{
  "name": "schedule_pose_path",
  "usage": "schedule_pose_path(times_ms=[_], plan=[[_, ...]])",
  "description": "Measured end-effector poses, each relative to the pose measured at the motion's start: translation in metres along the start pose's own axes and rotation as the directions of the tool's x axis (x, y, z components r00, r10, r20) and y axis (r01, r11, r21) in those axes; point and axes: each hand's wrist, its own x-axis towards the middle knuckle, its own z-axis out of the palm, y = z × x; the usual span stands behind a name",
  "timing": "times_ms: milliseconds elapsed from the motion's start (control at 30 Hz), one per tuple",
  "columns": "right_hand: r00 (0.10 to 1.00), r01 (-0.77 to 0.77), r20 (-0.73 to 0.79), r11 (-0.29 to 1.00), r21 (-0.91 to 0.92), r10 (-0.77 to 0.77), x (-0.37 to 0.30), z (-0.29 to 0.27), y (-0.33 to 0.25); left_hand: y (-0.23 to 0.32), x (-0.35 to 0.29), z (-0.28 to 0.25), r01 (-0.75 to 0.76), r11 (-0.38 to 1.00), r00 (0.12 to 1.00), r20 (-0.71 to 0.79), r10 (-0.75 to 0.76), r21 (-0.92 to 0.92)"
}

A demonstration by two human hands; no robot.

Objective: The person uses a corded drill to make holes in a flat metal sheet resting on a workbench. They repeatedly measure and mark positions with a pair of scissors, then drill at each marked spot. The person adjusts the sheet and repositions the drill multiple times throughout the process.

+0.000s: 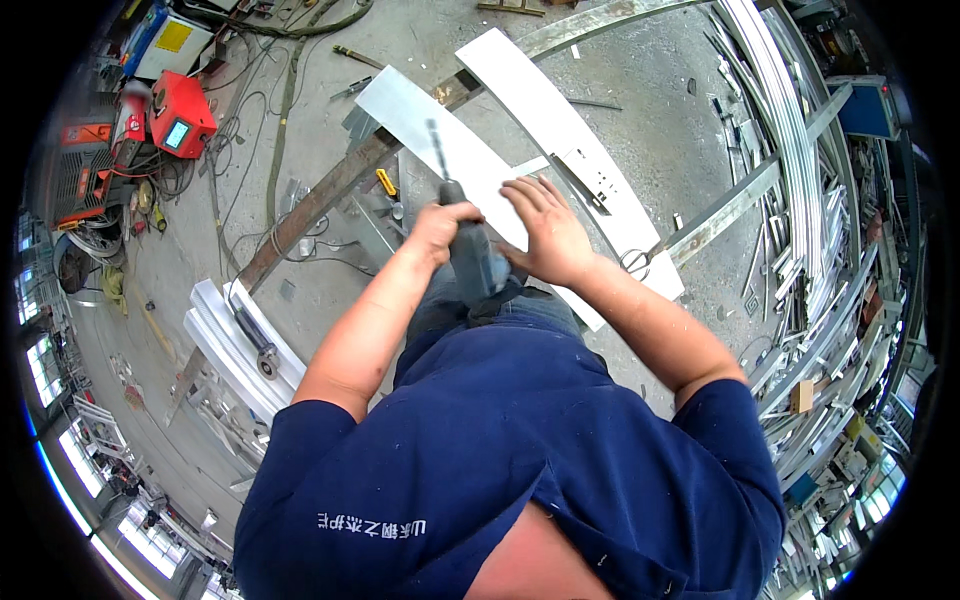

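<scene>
Left grip (438,232) wraps one drill (474,255), while right grip (552,238) spreads wide near two pale panels (525,95).

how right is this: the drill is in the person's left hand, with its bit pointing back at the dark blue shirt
Only the direction is wrong: the head view shows the bit pointing away from the dark blue shirt. The drill is in the person's left hand.

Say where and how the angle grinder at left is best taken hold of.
Grip the angle grinder around its slim dark body, probably from above: it lies lengthwise along the white profiles, topside exposed, its round head better avoided.
</scene>
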Motion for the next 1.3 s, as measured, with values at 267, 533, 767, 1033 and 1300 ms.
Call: schedule_pose_path(times_ms=[267, 533, 767, 1033, 1300], plan=[[0.773, -0.481, 0.43, -0.012, 0.877, 0.466, -0.053, 0.064, 0.053, -0.012, 0.034, 0.057, -0.105, 0.912, 0.987, 0.154, 0.047, 0.396], [0.029, -0.343, 0.512, -0.472, 0.812, 0.859, -0.147, 0.207, 0.231, -0.069, -0.032, -0.101, 0.212, 0.509, 0.974, -0.224, -0.038, 0.834], [-0.234, -0.635, 0.377, -0.435, 0.639, 0.896, -0.144, 0.27, 0.304, -0.09, -0.189, -0.264, 0.494, -0.154, 0.865, -0.501, -0.007, 0.855], [-0.12, -0.879, -0.178, -0.021, 0.476, 0.977, -0.133, 0.214, 0.239, -0.042, -0.179, -0.12, 0.232, 0.22, 0.956, -0.264, 0.129, 0.948], [0.715, -0.604, 0.544, -0.004, 0.797, 0.439, -0.163, 0.183, 0.018, 0.035, -0.056, -0.108, -0.275, 0.332, 0.926, 0.342, -0.161, 0.902]])
